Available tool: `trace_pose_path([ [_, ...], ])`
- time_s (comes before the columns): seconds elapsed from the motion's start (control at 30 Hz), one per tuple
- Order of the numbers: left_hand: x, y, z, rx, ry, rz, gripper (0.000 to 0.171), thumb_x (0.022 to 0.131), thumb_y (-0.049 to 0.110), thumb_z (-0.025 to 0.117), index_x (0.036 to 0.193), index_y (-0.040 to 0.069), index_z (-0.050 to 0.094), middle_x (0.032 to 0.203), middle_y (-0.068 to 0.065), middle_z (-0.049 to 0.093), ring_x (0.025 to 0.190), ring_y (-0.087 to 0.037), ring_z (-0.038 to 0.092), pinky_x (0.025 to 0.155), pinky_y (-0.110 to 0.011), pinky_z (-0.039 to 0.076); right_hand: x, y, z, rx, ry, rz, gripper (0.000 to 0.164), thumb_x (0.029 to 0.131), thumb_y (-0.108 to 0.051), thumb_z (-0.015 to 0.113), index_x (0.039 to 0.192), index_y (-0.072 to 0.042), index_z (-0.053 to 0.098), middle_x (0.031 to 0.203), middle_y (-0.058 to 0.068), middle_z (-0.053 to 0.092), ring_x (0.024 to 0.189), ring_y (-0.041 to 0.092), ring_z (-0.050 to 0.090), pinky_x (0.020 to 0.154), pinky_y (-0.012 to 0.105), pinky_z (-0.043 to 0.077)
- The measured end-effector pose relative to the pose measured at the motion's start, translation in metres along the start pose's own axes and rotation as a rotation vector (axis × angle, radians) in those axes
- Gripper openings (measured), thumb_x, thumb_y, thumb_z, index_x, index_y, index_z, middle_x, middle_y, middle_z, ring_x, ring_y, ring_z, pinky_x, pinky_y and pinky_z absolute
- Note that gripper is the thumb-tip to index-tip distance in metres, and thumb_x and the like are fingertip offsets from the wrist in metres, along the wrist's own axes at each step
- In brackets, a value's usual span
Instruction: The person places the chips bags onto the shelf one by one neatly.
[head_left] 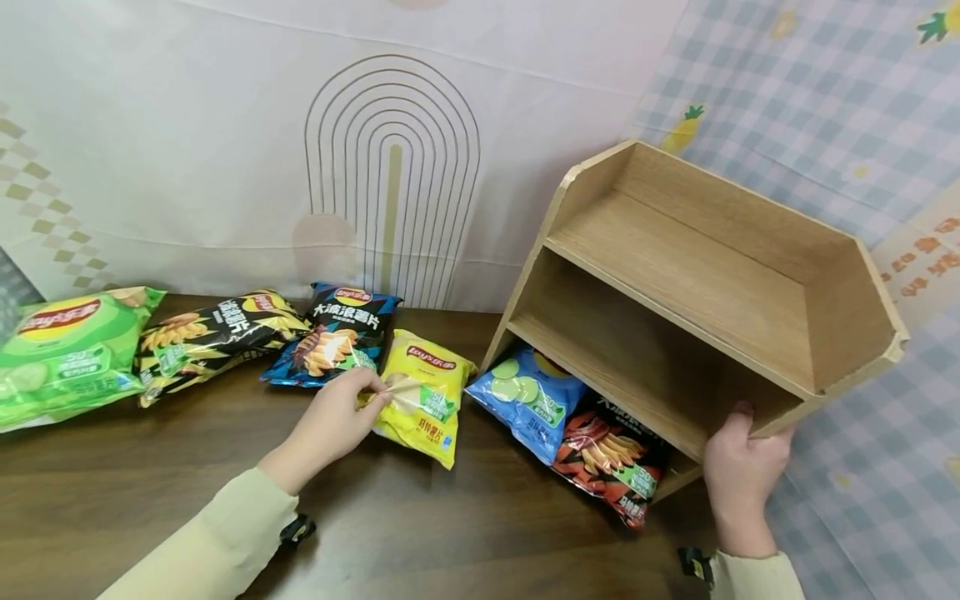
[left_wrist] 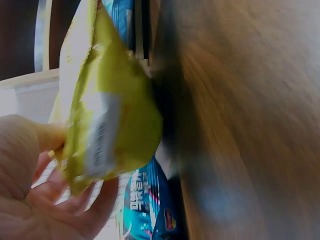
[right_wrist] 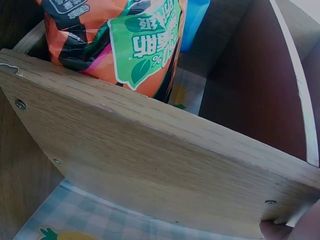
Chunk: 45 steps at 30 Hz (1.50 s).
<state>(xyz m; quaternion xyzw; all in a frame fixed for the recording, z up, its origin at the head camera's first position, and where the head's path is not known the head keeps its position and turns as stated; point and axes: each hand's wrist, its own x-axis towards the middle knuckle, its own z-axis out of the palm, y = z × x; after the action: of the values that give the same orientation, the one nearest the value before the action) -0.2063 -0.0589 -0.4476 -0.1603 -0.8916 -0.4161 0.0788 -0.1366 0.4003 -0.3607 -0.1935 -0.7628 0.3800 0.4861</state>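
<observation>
My left hand (head_left: 337,425) pinches the left edge of a yellow chip bag (head_left: 427,392) that stands on the table just left of the shelf. In the left wrist view, thumb and fingers close on the edge of the yellow bag (left_wrist: 115,115). With my right hand (head_left: 742,471) I grip the right side panel of a wooden shelf (head_left: 690,267); in the right wrist view only fingertips (right_wrist: 275,230) show at that panel. A blue chip bag (head_left: 525,396) and a black-and-red chip bag (head_left: 611,454) sit in the shelf's lowest compartment, sticking out at the front.
Along the back of the brown table (head_left: 375,533), left of the yellow bag, lie a black-and-blue chip bag (head_left: 333,333), a black-and-gold chip bag (head_left: 217,337) and a green chip bag (head_left: 71,358). A patterned cloth (head_left: 225,150) hangs behind them.
</observation>
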Motion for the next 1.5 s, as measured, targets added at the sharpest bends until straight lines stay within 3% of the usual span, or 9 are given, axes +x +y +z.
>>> trace_pose_path([
  [0.27,-0.007,-0.006,-0.010,-0.026,-0.114,-0.051,0.012,0.091,0.027,0.069,0.085,0.019,0.062,0.093,0.003,0.061,0.092,-0.018,0.057,0.083,-0.041,0.047,0.000,0.000,-0.001,-0.005,0.001,0.013,0.045,0.094,-0.019,0.049,0.136,-0.003,0.048,0.125,0.022,0.058,0.111,0.024,0.052,0.101,0.028,0.038],
  [0.43,-0.005,-0.003,-0.016,-0.010,-0.172,-0.210,0.047,0.088,0.061,0.059,0.093,0.014,0.060,0.099,-0.004,0.062,0.090,-0.021,0.056,0.078,-0.039,0.047,0.000,0.000,-0.001,-0.009,-0.003,0.006,0.045,0.095,-0.019,0.048,0.136,-0.003,0.048,0.125,0.022,0.058,0.111,0.024,0.052,0.101,0.028,0.037],
  [0.5,-0.002,-0.002,-0.017,0.005,-0.211,-0.287,0.063,0.085,0.072,0.051,0.095,0.011,0.059,0.094,-0.005,0.061,0.083,-0.021,0.054,0.070,-0.036,0.045,0.000,0.000,0.000,-0.009,-0.004,-0.001,0.045,0.094,-0.019,0.048,0.136,-0.003,0.048,0.125,0.022,0.057,0.111,0.025,0.052,0.101,0.029,0.038],
  [0.57,0.001,-0.003,-0.016,0.004,-0.268,-0.353,0.071,0.082,0.079,0.044,0.085,0.010,0.057,0.078,-0.004,0.057,0.067,-0.019,0.050,0.060,-0.033,0.042,0.001,0.000,0.000,-0.010,-0.004,-0.005,0.044,0.094,-0.019,0.048,0.136,-0.004,0.048,0.125,0.023,0.057,0.110,0.025,0.052,0.101,0.029,0.038],
  [0.73,0.009,-0.008,-0.014,-0.214,-0.396,-0.497,0.080,0.080,0.080,0.045,0.086,0.002,0.060,0.079,-0.009,0.059,0.062,-0.018,0.058,0.058,-0.034,0.053,0.001,0.000,0.000,-0.007,-0.005,-0.019,0.044,0.094,-0.019,0.048,0.137,-0.009,0.048,0.127,0.021,0.057,0.111,0.023,0.052,0.101,0.028,0.038],
  [0.83,0.011,-0.009,-0.013,-0.387,-0.425,-0.559,0.086,0.081,0.076,0.052,0.111,-0.005,0.058,0.103,-0.016,0.061,0.078,-0.023,0.066,0.066,-0.040,0.058,0.001,0.001,0.001,-0.001,-0.005,-0.028,0.044,0.094,-0.018,0.048,0.138,-0.010,0.048,0.128,0.020,0.057,0.112,0.022,0.052,0.101,0.027,0.038],
  [0.97,0.014,-0.011,-0.011,-0.481,-0.468,-0.594,0.081,0.080,0.073,0.057,0.109,-0.002,0.059,0.103,-0.015,0.062,0.082,-0.023,0.066,0.068,-0.041,0.058,0.000,0.000,0.000,0.004,-0.006,-0.026,0.044,0.094,-0.018,0.048,0.138,-0.010,0.048,0.128,0.019,0.057,0.112,0.020,0.051,0.101,0.026,0.037],
  [1.17,0.015,-0.008,-0.007,-0.503,-0.499,-0.580,0.077,0.080,0.072,0.059,0.105,0.000,0.062,0.094,-0.013,0.067,0.080,-0.022,0.067,0.070,-0.040,0.058,0.001,-0.003,0.000,0.011,-0.005,-0.019,0.046,0.094,-0.017,0.048,0.139,-0.009,0.047,0.130,0.019,0.056,0.114,0.020,0.051,0.101,0.025,0.036],
  [1.5,0.018,0.000,0.001,-0.367,-0.467,-0.588,0.084,0.073,0.077,0.061,0.107,-0.001,0.057,0.095,-0.014,0.062,0.077,-0.021,0.064,0.064,-0.038,0.057,0.001,-0.002,0.000,0.009,-0.010,0.000,0.045,0.094,-0.018,0.048,0.139,-0.009,0.047,0.129,0.019,0.057,0.113,0.020,0.051,0.100,0.024,0.037],
])
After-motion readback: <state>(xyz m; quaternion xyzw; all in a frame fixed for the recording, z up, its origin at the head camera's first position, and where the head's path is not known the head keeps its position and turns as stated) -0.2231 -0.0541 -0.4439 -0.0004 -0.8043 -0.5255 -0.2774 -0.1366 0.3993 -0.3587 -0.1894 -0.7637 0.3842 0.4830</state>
